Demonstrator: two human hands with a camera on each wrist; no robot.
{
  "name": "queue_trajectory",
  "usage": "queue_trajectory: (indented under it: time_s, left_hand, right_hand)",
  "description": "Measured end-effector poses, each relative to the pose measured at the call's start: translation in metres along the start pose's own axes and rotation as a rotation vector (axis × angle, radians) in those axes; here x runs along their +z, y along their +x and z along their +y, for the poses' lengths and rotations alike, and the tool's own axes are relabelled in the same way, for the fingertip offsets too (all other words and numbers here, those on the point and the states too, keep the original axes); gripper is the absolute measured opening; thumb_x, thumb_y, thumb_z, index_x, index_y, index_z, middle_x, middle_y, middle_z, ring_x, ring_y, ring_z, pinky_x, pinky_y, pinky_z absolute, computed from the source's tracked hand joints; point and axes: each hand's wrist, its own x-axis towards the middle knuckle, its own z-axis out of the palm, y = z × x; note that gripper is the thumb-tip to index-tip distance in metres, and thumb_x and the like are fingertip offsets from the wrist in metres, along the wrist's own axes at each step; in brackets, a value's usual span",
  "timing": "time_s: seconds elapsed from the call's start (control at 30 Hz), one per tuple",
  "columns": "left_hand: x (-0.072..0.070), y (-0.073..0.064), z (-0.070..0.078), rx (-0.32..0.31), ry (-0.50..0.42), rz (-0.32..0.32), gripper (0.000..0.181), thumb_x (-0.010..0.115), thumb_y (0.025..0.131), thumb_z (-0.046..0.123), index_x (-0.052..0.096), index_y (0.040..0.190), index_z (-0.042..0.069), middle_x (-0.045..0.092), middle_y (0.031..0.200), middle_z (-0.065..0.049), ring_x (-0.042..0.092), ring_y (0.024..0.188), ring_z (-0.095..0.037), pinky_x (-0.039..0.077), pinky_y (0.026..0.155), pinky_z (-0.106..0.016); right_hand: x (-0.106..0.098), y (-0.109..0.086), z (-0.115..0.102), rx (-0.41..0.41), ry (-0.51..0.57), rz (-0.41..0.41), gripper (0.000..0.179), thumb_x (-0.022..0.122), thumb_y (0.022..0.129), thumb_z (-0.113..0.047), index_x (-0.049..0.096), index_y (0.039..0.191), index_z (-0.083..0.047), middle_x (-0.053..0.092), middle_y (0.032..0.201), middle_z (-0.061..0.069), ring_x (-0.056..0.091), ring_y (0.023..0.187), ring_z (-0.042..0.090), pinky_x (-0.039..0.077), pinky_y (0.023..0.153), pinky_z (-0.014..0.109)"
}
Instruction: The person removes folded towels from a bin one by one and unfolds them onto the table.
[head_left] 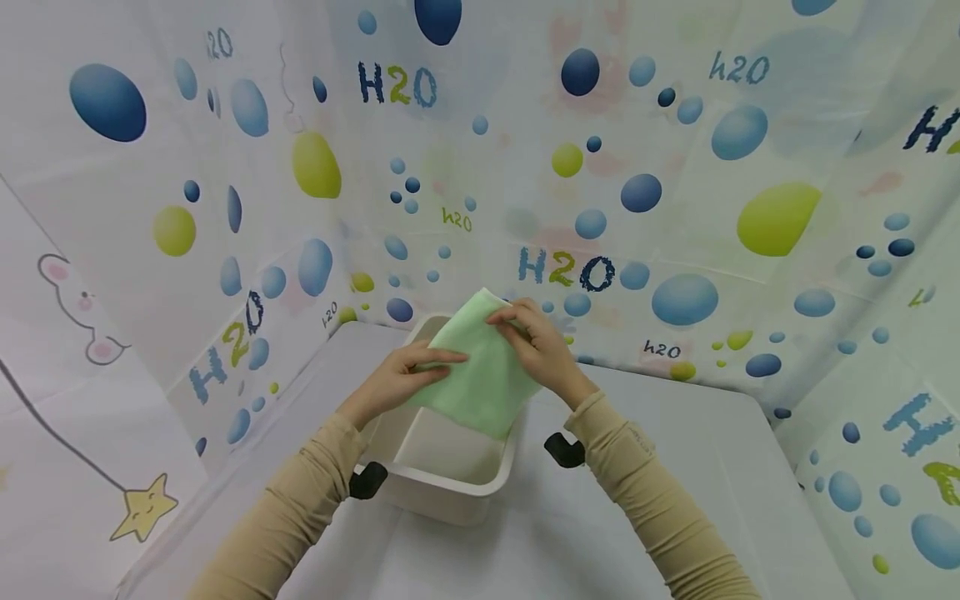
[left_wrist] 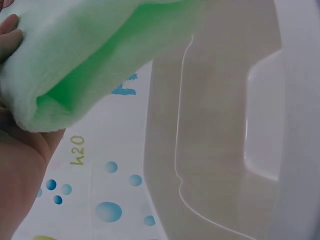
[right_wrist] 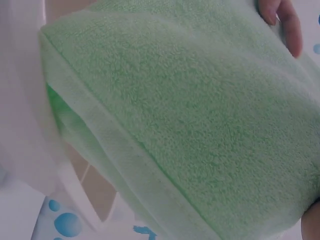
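A folded light green terry towel is held up at a slant over a white plastic basin. My left hand pinches the towel's left side, with fingers over its front. At the upper right edge, my right hand grips the towel between thumb and fingers. In the left wrist view, the towel shows an open fold between its layers. The right wrist view has the towel filling most of the frame, its flat woven hem hanging over the basin's wall.
The basin stands on a table covered in white. Behind and on both sides hang white sheets printed with blue and green bubbles and H2O lettering. Black wrist mounts show beside both sleeves.
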Motion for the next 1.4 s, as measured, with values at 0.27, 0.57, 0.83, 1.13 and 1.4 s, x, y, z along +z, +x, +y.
queue_trajectory:
  time_s: [0.27,0.57,0.83,1.13,1.4]
  left_hand:
    - [0.001,-0.006,-0.001,0.036,-0.074,0.057,0.021,0.057,0.084,0.017,0.066,0.102,0.011,0.051,0.119,-0.003,0.047,0.104,-0.011,0.044,0.083,-0.021]
    - [0.009,-0.01,0.001,0.073,-0.166,0.138,0.022,0.058,0.083,0.016,0.065,0.103,0.007,0.038,0.13,-0.001,0.04,0.113,-0.014,0.044,0.087,-0.027]
    - [0.022,-0.014,0.001,-0.013,-0.35,0.115,0.027,0.054,0.086,0.017,0.059,0.111,0.009,0.049,0.121,0.004,0.049,0.109,-0.011,0.043,0.09,-0.027]
    - [0.037,-0.013,0.008,-0.086,-0.334,0.081,0.03,0.054,0.086,0.026,0.058,0.114,0.017,0.051,0.121,0.004,0.045,0.117,-0.014,0.039,0.095,-0.036]
    - [0.05,-0.008,0.009,-0.034,-0.315,0.053,0.031,0.053,0.087,0.023,0.056,0.117,0.017,0.052,0.123,0.001,0.047,0.116,-0.015,0.043,0.092,-0.033]
  right_hand:
    - [-0.004,0.002,-0.005,-0.011,0.005,0.126,0.015,0.05,0.088,-0.008,0.061,0.097,-0.006,0.054,0.096,0.009,0.048,0.086,0.014,0.043,0.068,0.019]
    - [-0.015,0.005,-0.018,0.017,0.008,0.275,0.017,0.051,0.084,0.003,0.061,0.098,0.001,0.054,0.096,0.016,0.045,0.079,0.013,0.038,0.063,0.017]
    - [-0.021,0.004,-0.026,0.001,0.077,0.335,0.019,0.049,0.085,0.004,0.06,0.1,0.003,0.052,0.095,0.016,0.043,0.077,0.01,0.038,0.06,0.018]
    - [-0.027,-0.001,-0.027,0.025,0.066,0.416,0.019,0.049,0.085,0.003,0.06,0.101,0.002,0.052,0.095,0.016,0.045,0.078,0.009,0.04,0.063,0.017]
    - [-0.031,-0.008,-0.037,0.088,0.046,0.477,0.021,0.048,0.086,0.003,0.058,0.103,0.007,0.053,0.101,0.021,0.049,0.085,0.008,0.042,0.069,0.014]
